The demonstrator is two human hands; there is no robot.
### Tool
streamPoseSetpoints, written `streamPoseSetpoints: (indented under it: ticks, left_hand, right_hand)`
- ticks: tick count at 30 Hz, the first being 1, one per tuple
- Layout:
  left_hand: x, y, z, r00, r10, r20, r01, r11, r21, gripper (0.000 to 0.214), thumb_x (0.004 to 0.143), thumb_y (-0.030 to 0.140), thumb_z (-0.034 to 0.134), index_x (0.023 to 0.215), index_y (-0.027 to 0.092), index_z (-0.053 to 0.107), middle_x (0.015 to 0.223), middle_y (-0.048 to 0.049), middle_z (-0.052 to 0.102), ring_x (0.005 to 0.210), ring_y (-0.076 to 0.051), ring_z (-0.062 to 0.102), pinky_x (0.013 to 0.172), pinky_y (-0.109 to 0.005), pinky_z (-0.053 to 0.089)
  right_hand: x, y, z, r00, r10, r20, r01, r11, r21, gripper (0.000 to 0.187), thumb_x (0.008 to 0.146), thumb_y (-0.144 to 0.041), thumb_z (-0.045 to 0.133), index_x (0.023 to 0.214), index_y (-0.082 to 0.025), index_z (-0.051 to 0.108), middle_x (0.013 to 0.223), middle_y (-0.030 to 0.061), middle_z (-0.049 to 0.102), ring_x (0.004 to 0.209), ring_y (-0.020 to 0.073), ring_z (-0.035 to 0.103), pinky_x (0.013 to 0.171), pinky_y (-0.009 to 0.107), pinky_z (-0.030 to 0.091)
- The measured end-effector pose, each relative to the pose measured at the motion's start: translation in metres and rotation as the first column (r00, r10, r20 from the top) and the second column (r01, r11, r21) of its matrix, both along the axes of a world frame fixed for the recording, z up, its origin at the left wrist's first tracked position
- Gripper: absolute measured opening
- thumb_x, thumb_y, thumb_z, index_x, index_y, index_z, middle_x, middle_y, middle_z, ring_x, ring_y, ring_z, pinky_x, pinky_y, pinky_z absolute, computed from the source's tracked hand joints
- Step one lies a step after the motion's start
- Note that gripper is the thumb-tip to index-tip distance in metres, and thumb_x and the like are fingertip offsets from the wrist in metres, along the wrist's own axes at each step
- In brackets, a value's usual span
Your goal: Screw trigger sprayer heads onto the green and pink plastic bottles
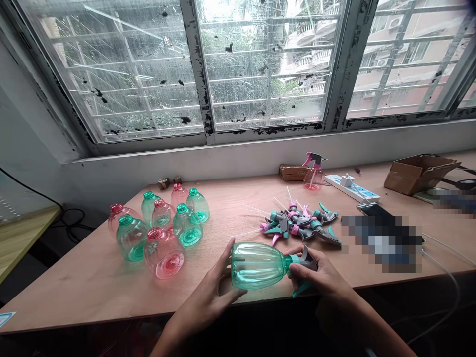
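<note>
**Held item:** teal plastic spray bottle (256,266), on its side over the near edge of the plywood table (85,292), base toward 9 o'clock.
**Left hand** (206,297)**:** fingers spread and curved, gripping the bottle's base end.
**Right hand** (320,272)**:** fingers closed, gripping the gray trigger sprayer head (307,261) at the bottle's neck.
**12 o'clock:** pile of loose trigger sprayer heads (301,225) with thin dip tubes, just beyond the bottle.
**10 o'clock:** cluster of capless teal and pink plastic bottles (188,225).
**1 o'clock:** pink spray bottle (314,178), beside a white power strip (351,187).
**2 o'clock:** cardboard box (420,173).
</note>
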State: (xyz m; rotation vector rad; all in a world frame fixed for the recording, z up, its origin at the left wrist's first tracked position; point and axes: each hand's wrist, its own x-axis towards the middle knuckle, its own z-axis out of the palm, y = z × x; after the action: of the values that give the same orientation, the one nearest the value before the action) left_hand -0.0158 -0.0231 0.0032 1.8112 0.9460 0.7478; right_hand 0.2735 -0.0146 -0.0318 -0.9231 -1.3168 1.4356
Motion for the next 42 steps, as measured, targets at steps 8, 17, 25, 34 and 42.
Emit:
streamPoseSetpoints:
  ticks: [8,17,25,34,42]
  left_hand:
    - [-0.0003,-0.0023,0.0014,0.997,0.069,-0.043,-0.07,0.997,-0.019,0.095,0.085,0.024,0.072,0.158,0.031,0.011,0.166,-0.0061,0.021,0.15,-0.033,0.024,0.123,-0.051,0.021]
    - [0.0013,-0.0015,0.0012,1.0,0.018,0.009,-0.018,1.0,0.003,0.1,0.086,0.022,0.07,0.158,0.034,0.002,0.164,-0.0049,0.028,0.148,-0.031,0.03,0.122,-0.048,0.025]
    - [-0.0019,0.0004,-0.0034,0.994,0.083,-0.072,-0.081,0.996,0.029,0.092,0.085,0.027,0.073,0.157,0.03,0.017,0.164,-0.007,0.027,0.148,-0.033,0.028,0.123,-0.05,0.022]
    - [-0.0026,-0.0011,-0.0013,0.998,0.023,0.056,-0.02,0.998,-0.059,0.097,0.087,0.027,0.071,0.158,0.034,0.005,0.166,-0.0051,0.02,0.15,-0.03,0.026,0.123,-0.048,0.021]
    - [-0.0025,0.0012,-0.0059,0.996,-0.039,0.075,0.043,0.997,-0.061,0.095,0.09,0.022,0.066,0.157,0.035,0.0,0.166,-0.0072,0.021,0.145,-0.031,0.036,0.119,-0.048,0.034]
  right_hand:
    - [0.0001,-0.0003,0.0007,1.0,-0.003,-0.009,0.003,1.0,-0.008,0.041,0.08,-0.046,0.078,0.102,-0.016,0.059,0.058,0.0003,0.071,0.053,0.017,0.068,0.054,0.026,0.055]
    - [0.0004,0.0002,-0.0001,1.0,-0.001,0.003,0.001,1.0,-0.011,0.041,0.08,-0.047,0.078,0.1,-0.017,0.06,0.06,0.0002,0.071,0.053,0.0185,0.069,0.054,0.028,0.056]
    - [0.0002,-0.0001,-0.0001,1.0,0.008,-0.023,-0.008,1.0,-0.011,0.04,0.081,-0.044,0.078,0.102,-0.016,0.059,0.061,-0.0001,0.071,0.053,0.0168,0.068,0.053,0.026,0.055]
    - [-0.0008,0.0001,0.0003,0.999,0.016,-0.037,-0.016,1.0,-0.003,0.038,0.081,-0.043,0.078,0.101,-0.017,0.059,0.063,-0.0006,0.071,0.053,0.0155,0.068,0.054,0.025,0.056]
    - [-0.0004,-0.001,0.003,0.999,0.009,-0.053,-0.009,1.0,-0.012,0.039,0.081,-0.043,0.079,0.1,-0.016,0.058,0.064,-0.0009,0.071,0.052,0.0154,0.068,0.053,0.026,0.057]
